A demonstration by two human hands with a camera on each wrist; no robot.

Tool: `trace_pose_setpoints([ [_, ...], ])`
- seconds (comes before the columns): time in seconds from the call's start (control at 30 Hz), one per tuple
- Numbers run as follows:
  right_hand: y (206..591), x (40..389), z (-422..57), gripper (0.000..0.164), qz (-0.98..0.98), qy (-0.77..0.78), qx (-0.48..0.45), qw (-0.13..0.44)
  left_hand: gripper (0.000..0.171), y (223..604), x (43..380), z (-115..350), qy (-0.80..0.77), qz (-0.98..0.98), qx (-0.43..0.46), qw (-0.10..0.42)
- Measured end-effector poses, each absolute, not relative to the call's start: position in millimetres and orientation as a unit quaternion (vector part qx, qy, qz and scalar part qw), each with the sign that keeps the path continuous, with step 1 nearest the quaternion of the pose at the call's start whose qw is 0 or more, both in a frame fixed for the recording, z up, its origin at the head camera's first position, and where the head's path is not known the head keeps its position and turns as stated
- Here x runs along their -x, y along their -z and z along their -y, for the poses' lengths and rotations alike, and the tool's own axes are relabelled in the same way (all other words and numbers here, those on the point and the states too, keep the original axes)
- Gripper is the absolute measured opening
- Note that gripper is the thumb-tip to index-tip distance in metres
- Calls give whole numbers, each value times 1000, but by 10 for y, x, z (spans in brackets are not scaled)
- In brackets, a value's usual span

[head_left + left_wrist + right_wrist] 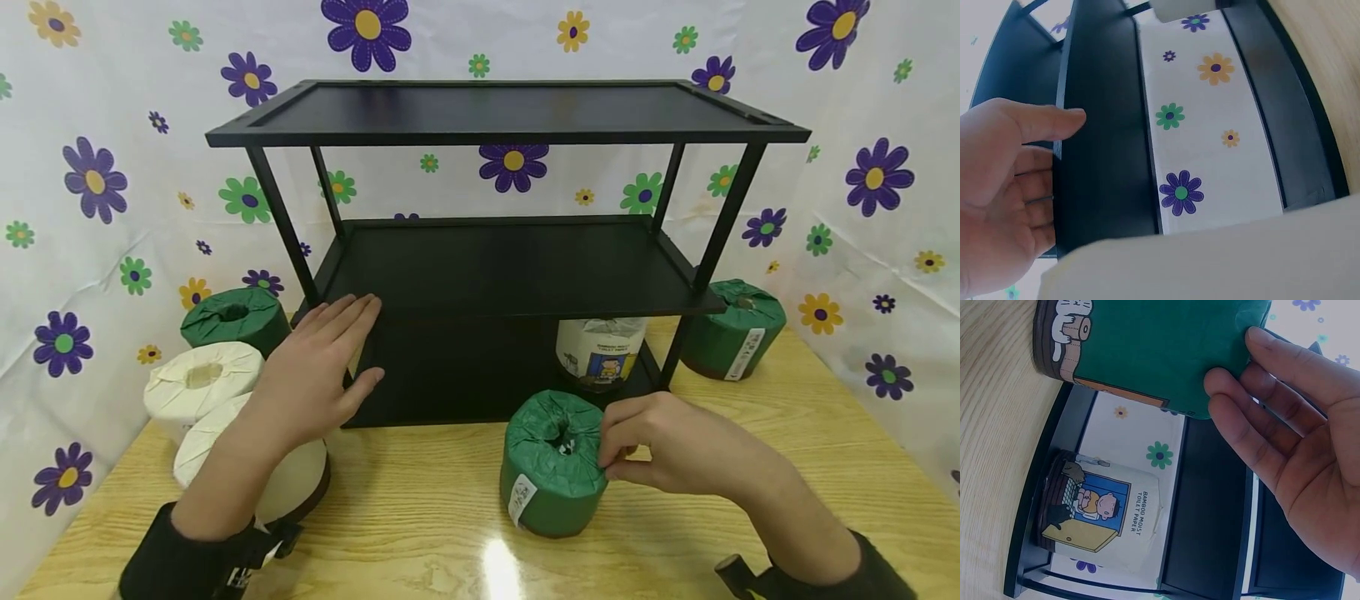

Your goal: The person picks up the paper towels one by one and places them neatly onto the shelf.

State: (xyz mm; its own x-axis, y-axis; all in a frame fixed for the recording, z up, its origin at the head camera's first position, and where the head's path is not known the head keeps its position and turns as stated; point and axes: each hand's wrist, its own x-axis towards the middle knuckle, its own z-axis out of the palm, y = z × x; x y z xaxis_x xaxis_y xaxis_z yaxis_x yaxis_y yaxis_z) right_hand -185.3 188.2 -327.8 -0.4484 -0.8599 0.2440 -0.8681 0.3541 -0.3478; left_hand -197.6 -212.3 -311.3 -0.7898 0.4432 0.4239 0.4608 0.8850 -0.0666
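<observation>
My right hand (667, 442) pinches the right upper edge of a green-wrapped toilet paper roll (551, 492), which stands upright in front of the black shelf rack (480, 267). Cartoon print shows on the roll's side in the right wrist view. My left hand (318, 367), fingers straight and thumb apart, rests at the left front of the middle shelf; in the left wrist view its thumb lies over the shelf's edge. A white toilet paper roll (1107, 509) with a printed cartoon sits on the bottom shelf at the right end, its top partly hidden by the middle shelf.
Left of the rack stand a green roll (236, 321) and two white rolls (198, 379), the nearer one partly behind my left forearm. Another green roll (731, 333) is at the right, beside the rack. A flowered cloth (90, 275) hangs behind the wooden table (420, 500).
</observation>
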Motion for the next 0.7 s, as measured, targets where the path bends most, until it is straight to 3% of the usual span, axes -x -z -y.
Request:
trace_pose_setpoints([
  [0.13, 3278, 1853, -1874, 17, 823, -217, -526, 11, 72, 3079, 1958, 2146, 57, 950, 237, 197],
  [0.7, 3290, 1837, -1863, 17, 815, -229, -532, 12, 75, 3133, 1963, 2062, -25, 948, 219, 229],
])
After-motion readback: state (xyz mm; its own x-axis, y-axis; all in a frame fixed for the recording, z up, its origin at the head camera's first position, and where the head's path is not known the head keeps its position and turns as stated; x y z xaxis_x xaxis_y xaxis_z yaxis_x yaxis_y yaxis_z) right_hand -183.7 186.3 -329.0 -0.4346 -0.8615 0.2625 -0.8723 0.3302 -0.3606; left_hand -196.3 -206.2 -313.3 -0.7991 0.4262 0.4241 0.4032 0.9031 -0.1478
